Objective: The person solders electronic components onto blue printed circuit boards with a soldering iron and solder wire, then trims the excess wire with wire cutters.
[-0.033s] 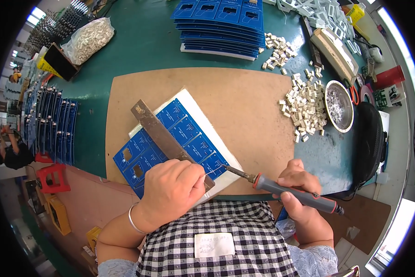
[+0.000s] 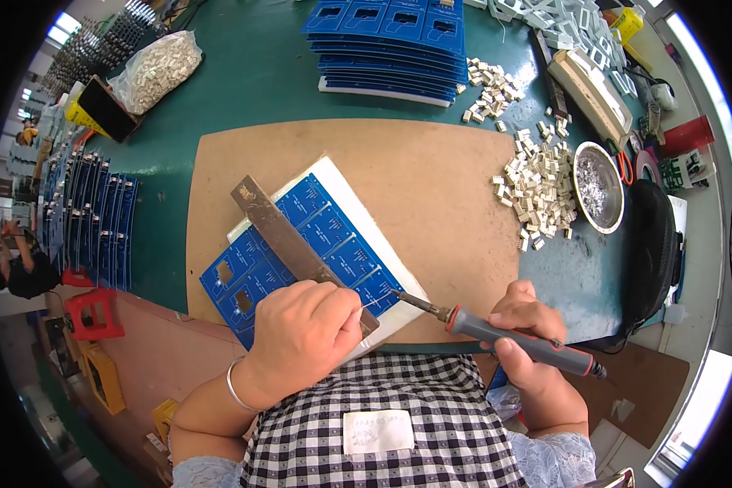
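My right hand (image 2: 530,329) is wrapped round a grey and orange soldering iron (image 2: 508,340). The iron's tip touches or hovers just above the right corner of a blue circuit board panel (image 2: 327,231). My left hand (image 2: 305,332) is closed in a fist, pinching a thin solder wire (image 2: 375,302) that runs toward the iron's tip. The fist rests over the near end of a brown metal bar (image 2: 280,232), which lies diagonally across the panel. Under the panel is a white pad (image 2: 331,172), turned at an angle. My left hand hides part of the panel and bar.
A brown board (image 2: 431,187) covers the green table. Loose white connectors (image 2: 537,183) and a metal bowl (image 2: 598,187) lie right. A stack of blue panels (image 2: 390,61) stands at the back, upright boards (image 2: 97,215) at left, a bag of connectors (image 2: 158,71) back left.
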`<state>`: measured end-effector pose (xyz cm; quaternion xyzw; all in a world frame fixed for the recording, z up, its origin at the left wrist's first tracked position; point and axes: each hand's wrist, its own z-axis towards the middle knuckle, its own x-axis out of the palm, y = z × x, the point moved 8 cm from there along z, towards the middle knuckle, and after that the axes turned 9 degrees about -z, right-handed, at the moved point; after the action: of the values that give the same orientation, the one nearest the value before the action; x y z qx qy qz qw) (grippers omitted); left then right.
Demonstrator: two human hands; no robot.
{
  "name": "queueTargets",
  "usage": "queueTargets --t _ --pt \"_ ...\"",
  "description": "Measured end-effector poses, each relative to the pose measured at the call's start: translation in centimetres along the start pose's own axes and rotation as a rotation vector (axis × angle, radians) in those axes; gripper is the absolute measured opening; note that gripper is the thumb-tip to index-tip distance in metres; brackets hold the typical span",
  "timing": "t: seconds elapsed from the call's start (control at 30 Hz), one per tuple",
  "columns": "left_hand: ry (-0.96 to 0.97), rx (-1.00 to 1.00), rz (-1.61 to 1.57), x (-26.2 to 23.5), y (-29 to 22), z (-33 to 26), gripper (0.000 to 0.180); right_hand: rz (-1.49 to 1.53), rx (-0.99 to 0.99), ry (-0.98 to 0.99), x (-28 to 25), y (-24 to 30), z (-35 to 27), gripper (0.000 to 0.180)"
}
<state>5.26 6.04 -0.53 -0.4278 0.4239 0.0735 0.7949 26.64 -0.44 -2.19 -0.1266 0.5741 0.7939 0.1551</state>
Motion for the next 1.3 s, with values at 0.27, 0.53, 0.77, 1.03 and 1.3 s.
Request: queueTargets --t 0.27,0.53,0.77,1.03,1.3 --pt "0.063 0.065 0.033 0.1 -0.7 0.1 0.016 0.028 0.017 -0.022 -0.1 -0.1 0.0 0.020" --pt "0.125 0.196 0.105 1.6 -1.3 -0.7 0.013 0.041 0.015 -0.018 -0.5 -0.1 0.1 0.020" --pt "0.164 0.180 0.087 1.9 -1.0 -0.4 0.019 0.017 0.026 -0.007 -0.3 -0.4 -0.1 0.021" --pt "0.165 0.164 0.094 2.0 -1.1 -0.4 0.016 0.020 0.043 -0.013 -0.1 -0.6 -0.1 0.022" --pt "0.162 0.155 0.077 2.1 -0.9 -0.4 0.016 0.020 0.045 -0.007 0.0 -0.6 0.1 0.022"
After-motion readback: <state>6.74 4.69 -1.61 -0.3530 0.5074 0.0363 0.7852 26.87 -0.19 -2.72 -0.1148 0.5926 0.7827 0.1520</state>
